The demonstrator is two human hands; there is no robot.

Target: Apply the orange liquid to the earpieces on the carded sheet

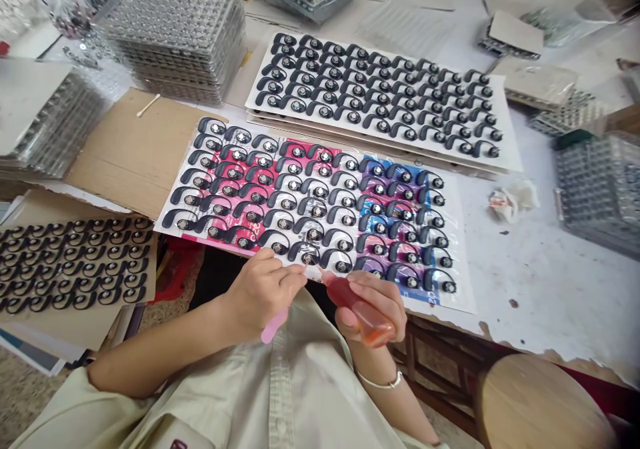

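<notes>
My left hand (260, 295) is closed around a slim tool with a pink handle (274, 327), its pale tip by the sheet's near edge. In my right hand (383, 299) is a red squeeze bottle (356, 309), tilted so its narrow nozzle points at the same spot. Both tips are close to a black hook-shaped piece (306, 252) with a shiny round stud. That piece sits in the front row of a printed sheet (463, 262) covered with rows of such pieces. I cannot tell whether either tip touches it.
Behind lies a white sheet (507, 135) with more hook-shaped pieces. Another filled board (75, 262) is at lower left. Stacked clear trays (170, 29) stand at the back left, a cotton swab (149, 105) on cardboard (115, 149). Crumpled tissue (513, 202) and a round stool (543, 402) are right.
</notes>
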